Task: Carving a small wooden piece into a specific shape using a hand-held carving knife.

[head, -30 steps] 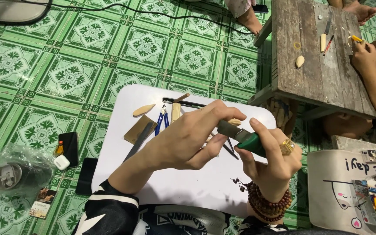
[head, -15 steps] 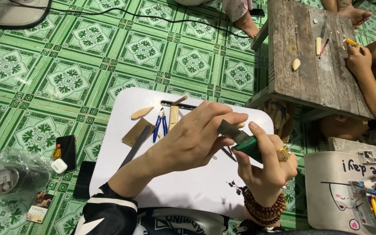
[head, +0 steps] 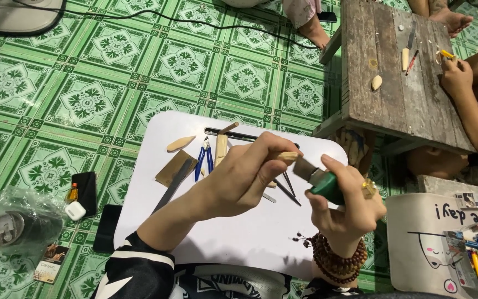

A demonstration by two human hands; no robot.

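At the centre of the frame, above the white table [head: 250, 243], the left hand [head: 244, 177] grips a small pale wooden piece [head: 287, 156]; the right hand [head: 344, 213] holds a green-handled knife [head: 319, 180], blade touching it.

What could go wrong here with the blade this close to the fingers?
The knife in the right hand has its blade right at the small wooden piece pinched in the left hand; a slip may cut those fingertips. The piece is small, so it may twist out of the pinch.
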